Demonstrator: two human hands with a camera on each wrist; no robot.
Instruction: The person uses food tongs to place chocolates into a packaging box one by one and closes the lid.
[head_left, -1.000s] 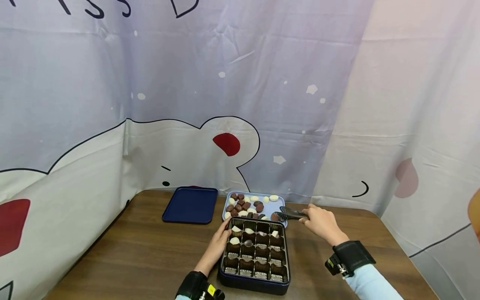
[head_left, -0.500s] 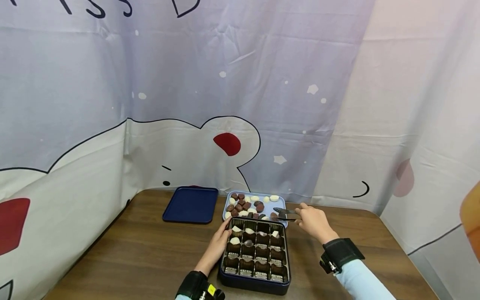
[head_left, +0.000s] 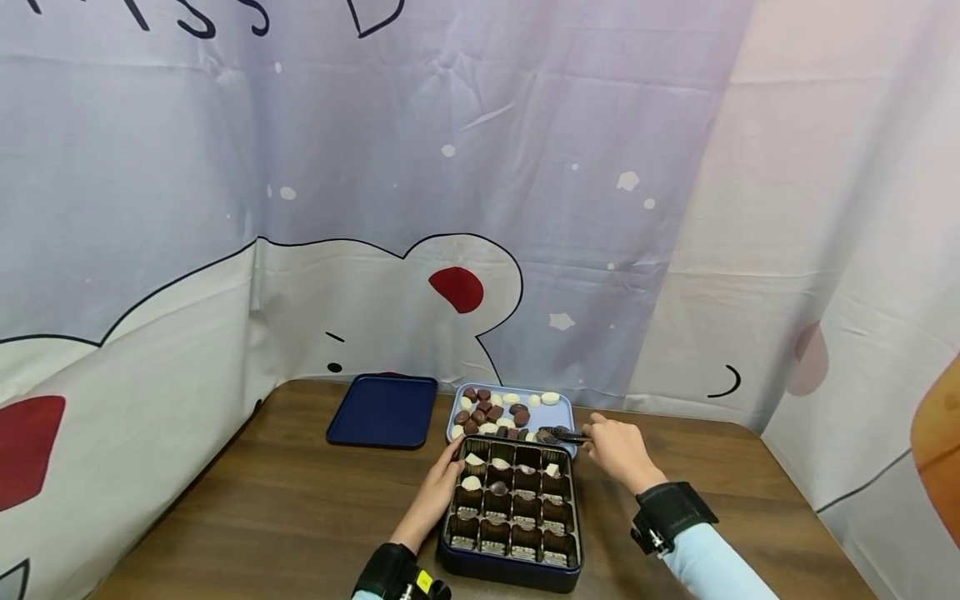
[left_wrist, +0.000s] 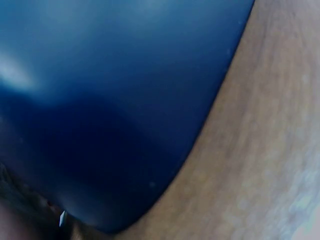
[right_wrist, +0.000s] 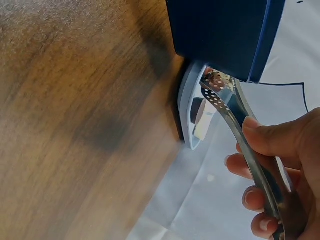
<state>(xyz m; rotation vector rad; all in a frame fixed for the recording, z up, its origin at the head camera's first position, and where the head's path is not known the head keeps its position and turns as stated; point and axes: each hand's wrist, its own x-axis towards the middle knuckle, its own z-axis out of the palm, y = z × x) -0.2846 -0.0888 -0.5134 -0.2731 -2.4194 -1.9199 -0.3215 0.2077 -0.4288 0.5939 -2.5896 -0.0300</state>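
Note:
My right hand [head_left: 618, 454] grips perforated metal tongs [right_wrist: 245, 150], thumb on one arm and fingers on the other. Their tips are over the right end of the light blue tray [head_left: 562, 412], at a brown chocolate [right_wrist: 212, 77]. White, brown and dark chocolates [head_left: 495, 412] lie on that tray. My left hand [head_left: 433, 497] holds the left side of a dark blue tin [head_left: 510, 571], thumb near the rim. A divided insert [head_left: 512, 508] fills the tin; a few white pieces and one dark piece sit in its far compartments. The left wrist view shows mostly the tin's wall [left_wrist: 110, 100].
A dark blue lid [head_left: 382, 411] lies flat at the back left of the wooden table [head_left: 285, 508]. Behind the table hangs a printed cloth [head_left: 375, 167]. The tin hides the tray's near edge in the head view.
My right hand has moved left with the tongs. Their arms, apart half a second ago, have come together at the brown chocolate. My left hand and the tin have stayed put.

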